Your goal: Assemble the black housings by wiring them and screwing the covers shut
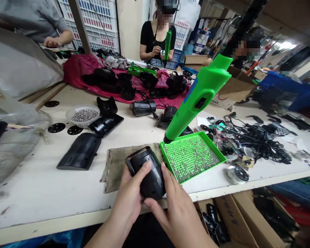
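Both of my hands grip a black plastic housing (pixel 151 177) at the near edge of the table, partly above a brown cloth (pixel 116 165). My left hand (pixel 130 193) is wrapped round its left side, thumb lying on the upper face. On the right side, my right hand (pixel 174 193) presses with its fingers, its thumb at the lower end. A green electric screwdriver (pixel 198 98) hangs tip-down just beyond the housing. Under its tip stands a green tray (pixel 223 159) of small screws (pixel 191 158). What the housing contains is hidden.
Black shell pieces (pixel 80 151) and a clear bowl of screws (pixel 84 115) lie to the left. Tangled black cables (pixel 260 141) and a round motor-like part (pixel 237 174) are on the right. Black assemblies cover a red sheet (pixel 74 74) behind. Co-workers sit across the table. Open cardboard boxes (pixel 237 220) stand below.
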`<state>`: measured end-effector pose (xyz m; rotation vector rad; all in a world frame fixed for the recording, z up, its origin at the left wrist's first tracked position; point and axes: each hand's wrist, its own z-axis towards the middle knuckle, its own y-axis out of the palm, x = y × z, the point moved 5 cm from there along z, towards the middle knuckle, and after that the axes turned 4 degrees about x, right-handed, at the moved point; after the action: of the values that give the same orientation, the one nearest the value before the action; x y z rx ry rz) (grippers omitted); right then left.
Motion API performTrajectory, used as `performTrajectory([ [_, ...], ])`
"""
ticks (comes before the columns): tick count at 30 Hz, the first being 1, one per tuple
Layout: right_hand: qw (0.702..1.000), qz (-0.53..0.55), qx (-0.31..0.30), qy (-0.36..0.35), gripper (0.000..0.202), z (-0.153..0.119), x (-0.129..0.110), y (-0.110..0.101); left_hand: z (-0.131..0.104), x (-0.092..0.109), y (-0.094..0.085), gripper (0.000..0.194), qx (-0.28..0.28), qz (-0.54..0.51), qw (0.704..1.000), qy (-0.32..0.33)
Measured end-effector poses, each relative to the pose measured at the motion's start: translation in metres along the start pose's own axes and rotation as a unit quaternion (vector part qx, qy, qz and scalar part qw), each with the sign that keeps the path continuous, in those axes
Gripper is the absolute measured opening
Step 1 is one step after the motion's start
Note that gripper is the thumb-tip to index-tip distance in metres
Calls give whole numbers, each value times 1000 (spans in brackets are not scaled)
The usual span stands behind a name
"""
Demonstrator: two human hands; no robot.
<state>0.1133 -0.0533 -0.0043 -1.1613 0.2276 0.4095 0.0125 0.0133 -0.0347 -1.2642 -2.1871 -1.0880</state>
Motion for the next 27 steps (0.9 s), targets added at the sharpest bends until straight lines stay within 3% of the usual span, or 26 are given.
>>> performTrajectory([
  [13,998,-52,-28,17,85,-5,-4,14,2,4,4,42,12,-36,999,-8],
  [19,999,-48,-1,24,93,-2,-1,18,1,4,6,42,19,-60,998,5],
  [27,999,-18,30,24,97,4,6,20,0,7,13,27,65,-48,997,-2],
])
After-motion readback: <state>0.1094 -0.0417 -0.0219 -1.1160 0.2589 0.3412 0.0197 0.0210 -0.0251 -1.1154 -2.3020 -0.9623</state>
